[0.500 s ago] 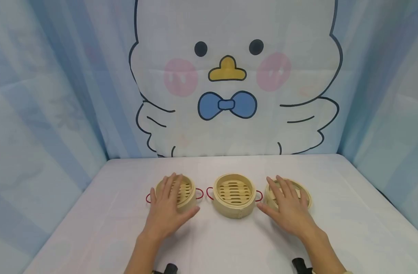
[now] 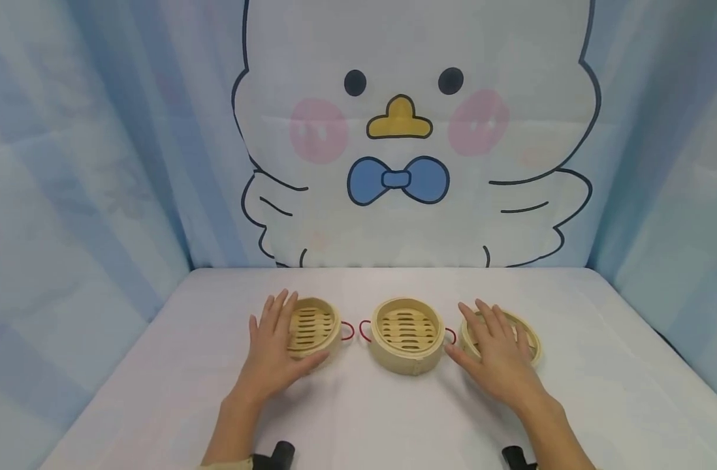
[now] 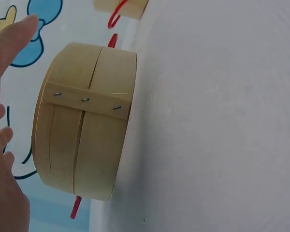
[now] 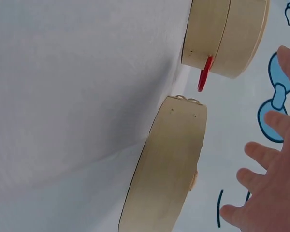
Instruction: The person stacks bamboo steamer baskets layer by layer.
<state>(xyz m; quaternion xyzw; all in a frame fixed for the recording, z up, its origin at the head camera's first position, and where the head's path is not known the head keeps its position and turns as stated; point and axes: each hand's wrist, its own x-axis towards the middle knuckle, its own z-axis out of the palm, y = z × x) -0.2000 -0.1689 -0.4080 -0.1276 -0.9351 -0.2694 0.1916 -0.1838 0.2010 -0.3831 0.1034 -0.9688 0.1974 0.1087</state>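
Note:
Three round bamboo pieces stand in a row on the table. My left hand [image 2: 270, 356] is spread over the near left side of the left steamer basket [image 2: 313, 326], whose red handle [image 2: 348, 331] shows on the right. In the left wrist view a gap separates that hand from the basket's stapled wall [image 3: 87, 121]. The middle steamer basket [image 2: 408, 326], with red handles, stands between the hands. Above the right bamboo piece [image 2: 533, 336] hovers my right hand [image 2: 499, 359], fingers spread, holding nothing. In the right wrist view this piece is shallower and shows no red handle.
A white cloth-covered table [image 2: 382, 418] carries the pieces. Behind it hangs a curtain [image 2: 394, 228] printed with a cartoon bird, and blue curtains [image 2: 82, 196] close both sides. Black wrist straps [image 2: 274, 457] show at the bottom.
My left hand has shifted left, uncovering more of the left basket's slatted floor. The right hand stays over the right piece, almost unmoved. The head view has turned slightly.

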